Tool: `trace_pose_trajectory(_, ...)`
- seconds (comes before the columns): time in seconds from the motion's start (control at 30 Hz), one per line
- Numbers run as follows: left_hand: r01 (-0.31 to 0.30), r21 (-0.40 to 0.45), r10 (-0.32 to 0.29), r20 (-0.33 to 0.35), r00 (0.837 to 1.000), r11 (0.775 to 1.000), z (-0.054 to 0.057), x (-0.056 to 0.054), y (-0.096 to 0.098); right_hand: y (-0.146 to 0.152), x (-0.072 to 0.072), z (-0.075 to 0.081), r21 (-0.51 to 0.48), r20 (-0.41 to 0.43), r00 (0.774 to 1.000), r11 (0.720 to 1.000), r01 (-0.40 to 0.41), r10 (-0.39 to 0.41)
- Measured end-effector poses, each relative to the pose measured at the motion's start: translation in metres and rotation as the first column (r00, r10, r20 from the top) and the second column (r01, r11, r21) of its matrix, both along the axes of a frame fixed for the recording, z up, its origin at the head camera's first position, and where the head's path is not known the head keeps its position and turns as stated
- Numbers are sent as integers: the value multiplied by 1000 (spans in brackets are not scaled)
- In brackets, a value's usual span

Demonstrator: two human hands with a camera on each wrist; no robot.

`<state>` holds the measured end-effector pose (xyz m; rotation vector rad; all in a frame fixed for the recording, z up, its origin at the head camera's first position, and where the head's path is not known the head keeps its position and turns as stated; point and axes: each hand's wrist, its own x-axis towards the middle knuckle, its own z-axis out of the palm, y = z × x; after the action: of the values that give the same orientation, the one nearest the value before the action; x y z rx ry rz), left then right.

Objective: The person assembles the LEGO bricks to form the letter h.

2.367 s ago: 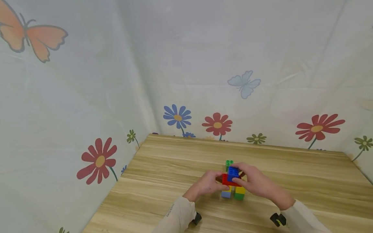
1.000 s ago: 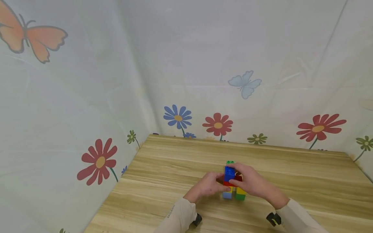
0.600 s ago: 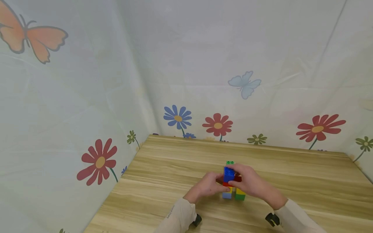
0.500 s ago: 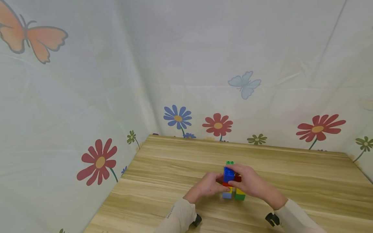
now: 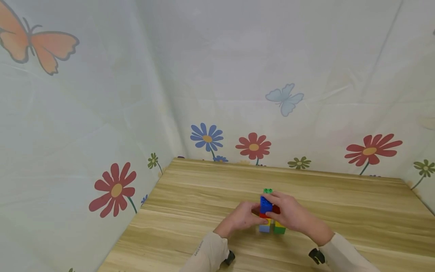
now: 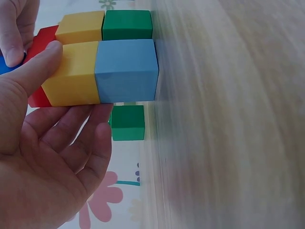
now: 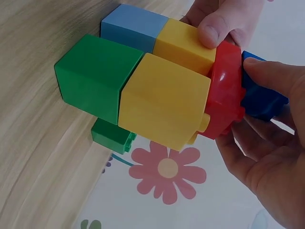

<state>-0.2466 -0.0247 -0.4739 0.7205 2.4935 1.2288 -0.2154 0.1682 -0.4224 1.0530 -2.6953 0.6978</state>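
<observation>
A small structure of toy building bricks stands on the table. One column is a light blue brick (image 6: 127, 70) under a yellow brick (image 6: 74, 71). The other is a green brick (image 7: 99, 76) under a second yellow brick (image 7: 164, 100). A red brick (image 7: 226, 86) spans them on top; studs show between it and the second yellow brick. My left hand (image 5: 242, 216) grips the light-blue column's upper part, thumb on the yellow brick. My right hand (image 5: 290, 212) pinches a dark blue brick (image 5: 266, 204) at the red brick's left end. Whether it is fully seated, I cannot tell.
Another green brick (image 6: 127, 122) stands on the table just behind the structure. The wood-grain table (image 5: 204, 181) meets a pale cloth backdrop (image 5: 224, 75) printed with flowers and butterflies, at the back and left.
The right hand has carried the dark blue brick left, from the middle of the red brick to its left end, and tilted it slightly. The left hand has kept its grip.
</observation>
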Motion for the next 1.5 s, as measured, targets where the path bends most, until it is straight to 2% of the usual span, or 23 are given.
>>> trace_pose_trajectory(0.13, 3, 0, -3, -9, 1000, 1000, 0, 0, 1, 0, 0, 0, -1, -22, 1000, 1000, -12, 12)
trace_pose_trajectory(0.6, 13, 6, -12, -31, 999, 1000, -1, -1, 1, 2, -5, -1, -21, -9, 1000, 1000, -12, 12)
trace_pose_trajectory(1.0, 11, 3, -11, -11, 1000, 1000, 1, 0, 1, 3, -7, 5, -42, 133, 991, 999, -6, 12)
trace_pose_trajectory(1.5, 8, -4, -8, -3, 1000, 1000, 2, 0, 1, 4, -8, 6, 5, 63, 998, 1000, -29, 28)
